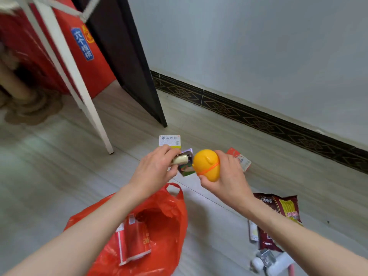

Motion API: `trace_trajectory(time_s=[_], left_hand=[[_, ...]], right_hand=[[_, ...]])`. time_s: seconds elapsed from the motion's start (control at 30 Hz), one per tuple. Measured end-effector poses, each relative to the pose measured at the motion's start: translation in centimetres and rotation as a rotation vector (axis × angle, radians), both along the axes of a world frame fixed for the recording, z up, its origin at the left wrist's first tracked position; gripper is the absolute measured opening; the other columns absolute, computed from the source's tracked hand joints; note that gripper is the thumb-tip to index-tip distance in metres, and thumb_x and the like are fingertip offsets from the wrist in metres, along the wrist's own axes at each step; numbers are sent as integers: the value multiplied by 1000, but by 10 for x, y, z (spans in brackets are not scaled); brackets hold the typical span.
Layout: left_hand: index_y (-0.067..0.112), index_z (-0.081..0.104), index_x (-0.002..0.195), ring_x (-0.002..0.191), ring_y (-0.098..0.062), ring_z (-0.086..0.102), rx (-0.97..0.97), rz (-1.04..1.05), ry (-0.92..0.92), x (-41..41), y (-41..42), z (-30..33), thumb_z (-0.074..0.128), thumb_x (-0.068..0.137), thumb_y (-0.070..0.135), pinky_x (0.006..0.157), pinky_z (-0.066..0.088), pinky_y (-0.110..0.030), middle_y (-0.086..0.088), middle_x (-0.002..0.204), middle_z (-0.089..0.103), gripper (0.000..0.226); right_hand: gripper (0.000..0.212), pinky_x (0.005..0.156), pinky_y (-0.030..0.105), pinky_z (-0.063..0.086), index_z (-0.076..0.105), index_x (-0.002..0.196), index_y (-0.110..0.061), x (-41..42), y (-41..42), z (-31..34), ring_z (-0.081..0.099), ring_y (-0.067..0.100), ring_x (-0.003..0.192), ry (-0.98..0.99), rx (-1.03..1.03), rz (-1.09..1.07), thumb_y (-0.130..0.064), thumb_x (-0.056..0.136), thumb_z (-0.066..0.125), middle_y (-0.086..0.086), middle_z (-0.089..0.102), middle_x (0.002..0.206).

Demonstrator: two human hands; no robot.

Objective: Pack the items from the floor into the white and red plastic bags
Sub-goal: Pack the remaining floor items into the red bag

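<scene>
My left hand [154, 170] is closed around a small cream-coloured tube [180, 159] above the floor. My right hand [229, 176] grips an orange plastic egg-shaped toy [206, 164] ringed by an orange rubber band. Below my left forearm the red plastic bag [169, 222] lies open on the floor with a red packet [133, 240] inside. Left on the floor are a white medicine box [169, 140], a small purple-green box [187, 168] partly hidden behind my hands, a red-white box [241, 159] and a dark red snack packet [282, 208]. No white bag is in view.
A white table leg [87, 108] and a dark door [131, 66] stand at the back left beside a red carton [87, 56]. The wall with a dark patterned skirting [258, 118] runs along the right. A white object [266, 261] lies at the bottom right.
</scene>
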State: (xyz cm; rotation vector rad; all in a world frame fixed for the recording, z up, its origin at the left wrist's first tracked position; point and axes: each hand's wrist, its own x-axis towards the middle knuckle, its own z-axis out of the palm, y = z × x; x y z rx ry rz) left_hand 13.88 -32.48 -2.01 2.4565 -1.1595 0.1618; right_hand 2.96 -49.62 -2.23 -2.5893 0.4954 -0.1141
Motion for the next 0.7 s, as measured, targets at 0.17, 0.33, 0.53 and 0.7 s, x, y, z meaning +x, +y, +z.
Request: trace_trajectory(time_s=[0.17, 0.33, 0.53, 0.7], left_hand=[[20, 59, 102, 78, -10, 51, -97, 123, 28, -43, 70, 35, 44, 74, 33, 58, 46, -28, 2, 86, 59, 34], [26, 56, 102, 78, -14, 57, -77, 293, 151, -83, 147, 37, 45, 72, 38, 64, 47, -29, 5, 88, 58, 33], [16, 60, 103, 88, -31, 61, 144, 574, 324, -95, 193, -10, 66, 75, 25, 69, 48, -38, -5, 94, 59, 30], [7, 59, 94, 80, -37, 60, 211, 696, 350, -94, 199, -38, 67, 77, 20, 61, 47, -41, -13, 91, 58, 23]], right_hand=[[68, 85, 27, 33, 40, 129, -17, -21, 48, 33, 41, 20, 107, -11, 68, 76, -43, 73, 68, 4, 49, 114], [67, 92, 28, 34, 41, 127, -17, -36, 92, 44, 43, 21, 114, 74, 115, 252, -46, 73, 66, 5, 50, 122], [64, 97, 35, 37, 40, 124, -14, -25, 140, 9, 40, 26, 115, 287, -55, 406, -48, 74, 59, 8, 49, 124], [56, 94, 37, 35, 40, 118, -8, -7, 153, -28, 43, 30, 109, 408, -297, 484, -48, 80, 51, 14, 51, 119]])
